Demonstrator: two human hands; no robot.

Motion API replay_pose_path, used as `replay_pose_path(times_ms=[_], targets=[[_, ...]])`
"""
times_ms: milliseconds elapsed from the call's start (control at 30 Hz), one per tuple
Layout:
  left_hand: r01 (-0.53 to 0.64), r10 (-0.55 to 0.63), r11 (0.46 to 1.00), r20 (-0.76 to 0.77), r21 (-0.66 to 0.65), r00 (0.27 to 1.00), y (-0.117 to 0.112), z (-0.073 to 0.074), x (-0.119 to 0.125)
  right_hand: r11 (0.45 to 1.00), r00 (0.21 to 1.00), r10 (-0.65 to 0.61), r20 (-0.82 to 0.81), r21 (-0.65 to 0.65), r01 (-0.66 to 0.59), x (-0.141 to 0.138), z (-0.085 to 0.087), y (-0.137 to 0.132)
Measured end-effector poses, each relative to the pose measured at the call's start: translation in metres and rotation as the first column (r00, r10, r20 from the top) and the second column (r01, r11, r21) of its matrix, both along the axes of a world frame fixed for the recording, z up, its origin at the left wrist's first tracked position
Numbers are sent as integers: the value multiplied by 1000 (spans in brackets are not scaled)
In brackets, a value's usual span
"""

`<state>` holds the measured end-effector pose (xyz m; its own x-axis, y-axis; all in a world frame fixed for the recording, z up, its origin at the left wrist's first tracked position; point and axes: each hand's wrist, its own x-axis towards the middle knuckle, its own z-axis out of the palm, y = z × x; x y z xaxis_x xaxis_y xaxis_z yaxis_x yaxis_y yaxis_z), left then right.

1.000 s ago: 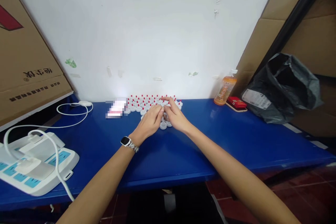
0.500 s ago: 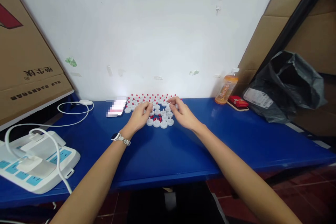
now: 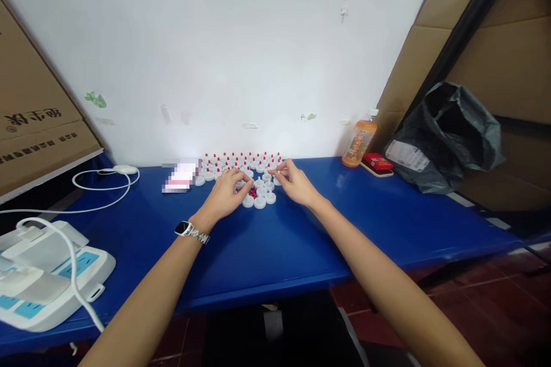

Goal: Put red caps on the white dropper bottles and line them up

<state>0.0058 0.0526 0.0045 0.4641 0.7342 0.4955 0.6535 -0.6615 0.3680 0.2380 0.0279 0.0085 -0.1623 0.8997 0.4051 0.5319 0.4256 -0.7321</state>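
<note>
Several small white caps with red tips (image 3: 241,161) stand in rows on the blue table (image 3: 275,246) against the white wall. A few plain white caps (image 3: 259,202) lie in front of them. My left hand (image 3: 226,195), with a watch on the wrist, rests among the caps with its fingers curled around a small red piece (image 3: 252,190). My right hand (image 3: 295,182) is just right of the white caps and pinches a small white cap (image 3: 279,172) between thumb and forefinger. The two hands are a few centimetres apart.
A white power strip with a cable (image 3: 47,266) lies at the near left, and a white cable loop (image 3: 105,180) behind it. A cardboard box (image 3: 34,120) leans at the left. An orange bottle (image 3: 359,143), a red box (image 3: 377,161) and a black bag (image 3: 447,137) stand at the right.
My hands were pressed together over the caps a second ago; they have separated, the left going left and the right staying by the caps. The view has shifted a little rightward.
</note>
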Motion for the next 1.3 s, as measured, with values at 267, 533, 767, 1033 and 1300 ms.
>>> replay_pose_path(times_ms=[267, 533, 767, 1033, 1300], targets=[[45, -45, 999, 18, 0, 999, -5, 1, 9, 995, 962, -97, 255, -7, 102, -1, -17, -6], [32, -32, 999, 35, -4, 999, -7, 2, 9, 994, 965, -105, 242, -14, 112, -4, -25, 2], [30, -30, 999, 9, -25, 1000, -6, -1, 12, 909, 847, -417, 331, 120, 400, 4, -16, 41], [15, -15, 1000, 25, -4, 1000, -12, 6, 14, 916, 884, -395, 251, 173, 361, 8, -18, 45], [76, -71, 997, 183, -18, 980, -23, 14, 17, 938, 997, -54, 58, 345, 30, -11, -2, -10]])
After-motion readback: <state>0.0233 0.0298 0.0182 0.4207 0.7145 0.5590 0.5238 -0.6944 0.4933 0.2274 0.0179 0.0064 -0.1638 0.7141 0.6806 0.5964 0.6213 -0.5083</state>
